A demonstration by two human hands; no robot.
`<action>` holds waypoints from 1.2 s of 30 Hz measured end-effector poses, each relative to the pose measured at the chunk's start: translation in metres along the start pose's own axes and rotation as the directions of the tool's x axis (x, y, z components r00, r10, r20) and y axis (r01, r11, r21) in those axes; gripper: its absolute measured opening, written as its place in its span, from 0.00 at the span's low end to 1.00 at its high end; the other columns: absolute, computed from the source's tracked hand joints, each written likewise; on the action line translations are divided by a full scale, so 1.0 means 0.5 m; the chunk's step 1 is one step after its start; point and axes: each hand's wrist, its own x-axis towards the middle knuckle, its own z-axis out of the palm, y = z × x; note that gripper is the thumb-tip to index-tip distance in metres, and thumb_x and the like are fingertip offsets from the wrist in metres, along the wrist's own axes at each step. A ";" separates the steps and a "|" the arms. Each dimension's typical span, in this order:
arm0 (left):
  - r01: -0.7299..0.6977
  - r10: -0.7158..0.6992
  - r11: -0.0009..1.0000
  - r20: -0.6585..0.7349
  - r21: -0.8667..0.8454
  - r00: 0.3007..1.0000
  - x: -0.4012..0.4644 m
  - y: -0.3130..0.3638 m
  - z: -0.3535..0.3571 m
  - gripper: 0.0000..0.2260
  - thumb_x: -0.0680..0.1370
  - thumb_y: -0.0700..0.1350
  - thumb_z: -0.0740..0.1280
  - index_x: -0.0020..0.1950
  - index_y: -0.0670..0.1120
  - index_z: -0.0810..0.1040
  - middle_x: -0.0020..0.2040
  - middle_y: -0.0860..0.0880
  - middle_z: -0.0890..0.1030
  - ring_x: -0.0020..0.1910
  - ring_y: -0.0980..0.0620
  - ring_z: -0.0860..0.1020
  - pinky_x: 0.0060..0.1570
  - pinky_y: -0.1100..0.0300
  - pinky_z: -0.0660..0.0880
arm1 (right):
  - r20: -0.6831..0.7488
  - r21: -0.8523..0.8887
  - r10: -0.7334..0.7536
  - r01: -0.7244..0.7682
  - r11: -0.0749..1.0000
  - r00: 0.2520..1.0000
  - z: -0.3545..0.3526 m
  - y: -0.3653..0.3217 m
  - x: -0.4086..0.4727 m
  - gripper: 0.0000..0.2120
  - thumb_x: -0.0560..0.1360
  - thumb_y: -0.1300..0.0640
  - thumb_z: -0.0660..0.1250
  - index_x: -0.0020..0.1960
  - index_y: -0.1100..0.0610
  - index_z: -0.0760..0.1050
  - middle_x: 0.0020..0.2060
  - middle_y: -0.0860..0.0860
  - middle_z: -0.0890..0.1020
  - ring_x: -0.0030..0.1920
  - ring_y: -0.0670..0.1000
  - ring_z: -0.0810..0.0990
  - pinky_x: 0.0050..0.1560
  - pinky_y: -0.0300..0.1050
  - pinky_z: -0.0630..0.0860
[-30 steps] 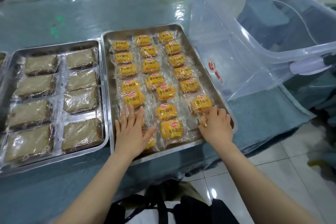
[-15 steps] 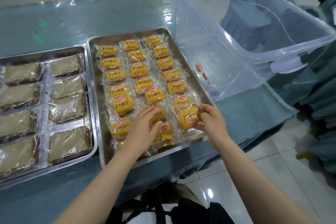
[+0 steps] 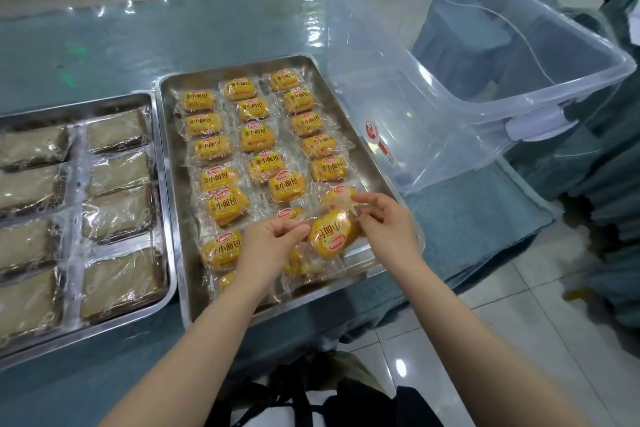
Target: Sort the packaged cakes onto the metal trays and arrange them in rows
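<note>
Desk (image 3: 145,42) under a teal cover with shiny clear film, floor tiles at lower right. Big clear plastic bin (image 3: 460,80) sits on the desk's right end, just beside the right tray. Two metal trays side by side, rims nearly touching: left tray (image 3: 104,104) holds brown cakes (image 3: 117,211) in clear wrap, two columns visible, long axes running left-right. Right tray (image 3: 166,156) holds small yellow packaged cakes (image 3: 221,206) in three columns running away from the person, each pack's long axis roughly left-right, print reading upright toward the person; near rows less tidy, some packs overlapping. One yellow cake (image 3: 332,232) is lifted above the near right corner of the right tray, long axis tilted, right end higher, its print upside down compared with the rest. Left hand (image 3: 273,243) grip: thumb and fingertips pinching the wrapper's left edge. Right hand (image 3: 388,225) grip: fingers curled, pinching the clear wrapper end at the pack's upper right. Both forearms bare, reaching in from the bottom. Dark bag straps (image 3: 294,392) low in view below the desk edge.
</note>
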 end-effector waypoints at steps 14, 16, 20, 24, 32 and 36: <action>-0.022 0.016 0.997 0.090 0.071 0.996 0.002 0.000 0.003 0.14 0.73 0.49 0.71 0.58 0.53 0.77 0.49 0.58 0.82 0.49 0.60 0.79 0.48 0.64 0.76 | 0.165 0.038 -0.031 0.025 0.999 0.986 -0.011 -0.006 0.015 0.10 0.71 0.62 0.73 0.46 0.49 0.77 0.42 0.45 0.84 0.45 0.46 0.83 0.45 0.42 0.80; -0.005 0.000 0.999 0.117 0.043 0.993 0.001 -0.002 0.013 0.07 0.75 0.46 0.70 0.52 0.52 0.79 0.46 0.56 0.84 0.47 0.56 0.82 0.47 0.58 0.79 | 0.244 0.076 0.018 -0.037 0.996 0.970 -0.009 0.000 0.009 0.15 0.71 0.62 0.73 0.51 0.48 0.74 0.46 0.47 0.84 0.47 0.47 0.84 0.45 0.44 0.81; -0.047 0.041 0.999 0.178 0.029 0.983 0.008 0.000 0.024 0.06 0.74 0.43 0.70 0.50 0.47 0.80 0.45 0.52 0.84 0.44 0.53 0.83 0.46 0.54 0.80 | 0.221 0.056 0.014 -0.027 0.998 0.975 -0.020 0.008 0.010 0.28 0.66 0.55 0.78 0.60 0.39 0.69 0.54 0.44 0.80 0.51 0.44 0.82 0.46 0.42 0.81; -0.087 0.056 0.985 0.205 0.146 0.977 0.015 -0.006 0.031 0.08 0.73 0.46 0.71 0.52 0.53 0.80 0.45 0.57 0.84 0.45 0.59 0.81 0.49 0.57 0.79 | 0.056 0.036 -0.006 0.004 0.999 0.998 -0.032 0.018 0.019 0.19 0.67 0.55 0.77 0.54 0.45 0.75 0.47 0.46 0.83 0.48 0.46 0.82 0.48 0.51 0.82; -0.130 0.106 0.836 0.076 0.533 0.991 0.038 -0.045 0.008 0.18 0.75 0.48 0.69 0.65 0.53 0.73 0.64 0.56 0.75 0.56 0.55 0.77 0.58 0.53 0.75 | -0.029 -0.599 0.049 -0.056 0.799 0.998 -0.057 0.084 0.027 0.28 0.73 0.50 0.69 0.70 0.56 0.66 0.56 0.53 0.77 0.53 0.51 0.76 0.57 0.48 0.74; -0.216 0.091 0.653 0.208 0.725 0.974 0.042 -0.073 0.011 0.28 0.75 0.54 0.67 0.74 0.55 0.62 0.76 0.52 0.57 0.74 0.49 0.57 0.73 0.49 0.55 | 0.027 -0.780 -0.097 0.081 0.621 0.995 -0.031 0.083 0.033 0.33 0.76 0.48 0.66 0.76 0.55 0.56 0.73 0.54 0.62 0.72 0.56 0.61 0.69 0.52 0.62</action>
